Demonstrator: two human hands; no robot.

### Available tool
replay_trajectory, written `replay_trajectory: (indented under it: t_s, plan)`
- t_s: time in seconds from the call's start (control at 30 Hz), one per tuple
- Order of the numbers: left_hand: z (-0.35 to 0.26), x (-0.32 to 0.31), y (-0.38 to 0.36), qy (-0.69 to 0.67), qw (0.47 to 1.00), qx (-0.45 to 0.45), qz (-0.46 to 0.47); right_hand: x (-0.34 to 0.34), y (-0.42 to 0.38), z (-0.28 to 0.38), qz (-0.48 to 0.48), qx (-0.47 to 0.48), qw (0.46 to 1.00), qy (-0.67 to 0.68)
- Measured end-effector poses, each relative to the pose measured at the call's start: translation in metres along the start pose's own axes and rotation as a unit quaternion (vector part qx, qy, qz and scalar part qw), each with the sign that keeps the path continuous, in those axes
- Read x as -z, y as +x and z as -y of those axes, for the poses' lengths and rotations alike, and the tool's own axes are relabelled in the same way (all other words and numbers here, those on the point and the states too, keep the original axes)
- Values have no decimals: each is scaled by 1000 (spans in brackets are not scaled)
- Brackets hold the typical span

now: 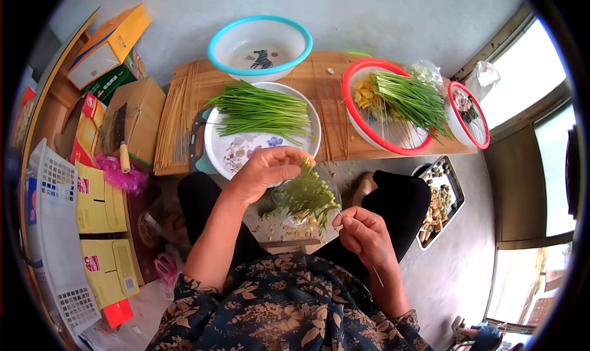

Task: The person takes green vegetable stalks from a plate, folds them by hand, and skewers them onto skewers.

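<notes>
My left hand [270, 169] is closed on the top of a fanned row of green chives [307, 194], slightly blurred, that hangs between my knees. Lower right of it, my right hand [362, 231] pinches a thin skewer [377, 276]. The skewer's upper end is right at the chives' edge, and its other end sticks out below my palm. Beyond my left hand, a white tray [212, 143] on the low wooden table [332, 114] bears a pile of long chives [261, 110].
Loose skewers [175, 120] lie on the table's left. A blue-rimmed basin [260, 28] stands at the back; a red-rimmed basin [353, 74] with chives is at right. A tray of skewered food [439, 200] lies on the floor at right. Boxes [101, 203] and a white basket [58, 228] line the left.
</notes>
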State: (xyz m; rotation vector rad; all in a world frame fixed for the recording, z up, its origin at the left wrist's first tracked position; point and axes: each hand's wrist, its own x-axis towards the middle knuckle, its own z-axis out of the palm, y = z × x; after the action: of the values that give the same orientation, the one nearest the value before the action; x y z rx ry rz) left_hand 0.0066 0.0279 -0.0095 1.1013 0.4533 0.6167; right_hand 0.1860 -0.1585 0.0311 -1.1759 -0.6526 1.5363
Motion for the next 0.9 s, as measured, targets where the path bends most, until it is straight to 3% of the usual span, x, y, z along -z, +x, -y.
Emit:
replay_trajectory:
  t_s: [0.17, 0.9]
  plan:
    - [-1, 3, 7, -5, 993, 14, 113, 1, -1, 0, 1, -2, 1000, -3]
    - [-5, 1, 13, 24, 989, 26, 141, 3, -2, -2, 19, -1, 999, 39]
